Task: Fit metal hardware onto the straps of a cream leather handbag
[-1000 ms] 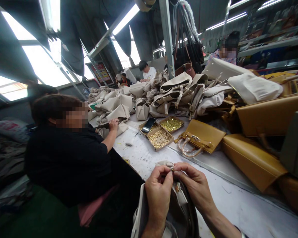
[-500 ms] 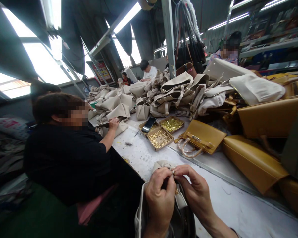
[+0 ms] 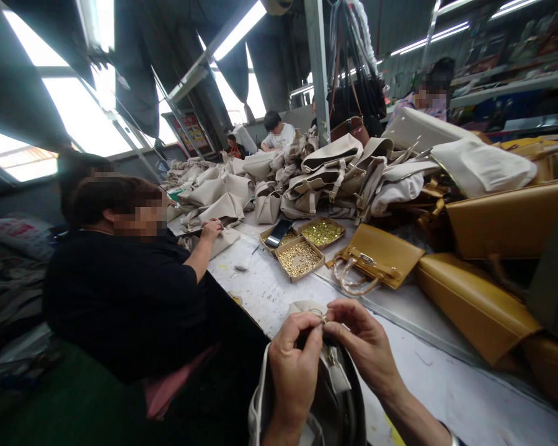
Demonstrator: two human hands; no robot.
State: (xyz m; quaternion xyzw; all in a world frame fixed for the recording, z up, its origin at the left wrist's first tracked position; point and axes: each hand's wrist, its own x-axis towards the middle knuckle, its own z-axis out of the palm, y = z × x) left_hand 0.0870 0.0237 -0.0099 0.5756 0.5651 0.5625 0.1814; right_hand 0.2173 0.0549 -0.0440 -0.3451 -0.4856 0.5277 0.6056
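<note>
A cream handbag stands open in front of me, its dark inside and a zip with a pale pull tab showing. My left hand reaches over the opening, thumb and forefinger pinched on the bag's far rim. Opposite it, my right hand has thumb and forefinger closed at the same spot, on a tiny piece too small to name. The fingertips of both hands nearly touch there. Behind them a bit of the bag's cream flap or panel shows.
Trays of small gold studs and gold fittings sit on the white table, with a phone on another. A mustard handbag lies to the right. Cream bags pile up behind. A co-worker sits at left.
My right hand has shifted slightly, its fingers more spread above the pinch. The bag has tilted a little, showing more of the zip and its tab.
</note>
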